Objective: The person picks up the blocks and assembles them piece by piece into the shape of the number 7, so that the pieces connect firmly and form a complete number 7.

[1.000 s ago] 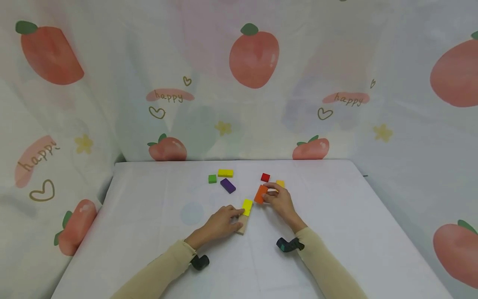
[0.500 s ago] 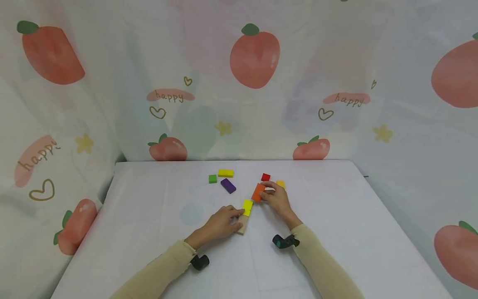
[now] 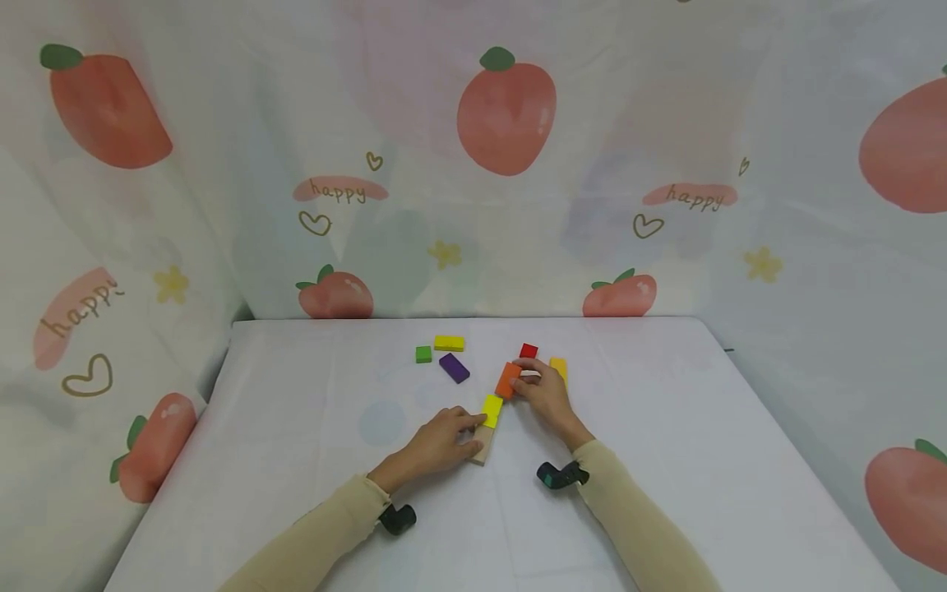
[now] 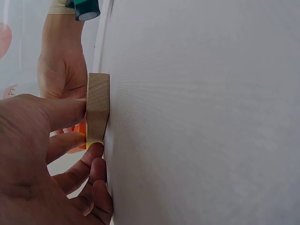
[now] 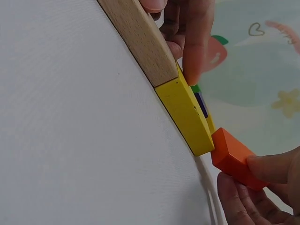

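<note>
My left hand [image 3: 436, 444] lies over a row of two toy blocks on the white table. Its thumb presses the plain wooden block [image 3: 484, 442], and its index finger rests on the yellow block [image 5: 185, 117] joined end to end with it. The remaining fingers bend down beside the row, as the left wrist view shows. My right hand [image 3: 543, 396] pinches an orange block [image 5: 234, 159] between thumb and fingers. In the right wrist view, this block is tilted, one corner right at the yellow block's far end.
Behind the hands lie a green cube [image 3: 423, 354], another yellow block [image 3: 449, 343] and a purple block [image 3: 455, 367]. A red block [image 3: 528, 351] and an amber block [image 3: 559, 368] sit just beyond the right hand. A printed cloth [image 3: 510, 238] hangs behind the table.
My right hand has moved slightly left with the orange block, bringing it to the far end of the yellow block. The left hand has stayed on the row.
</note>
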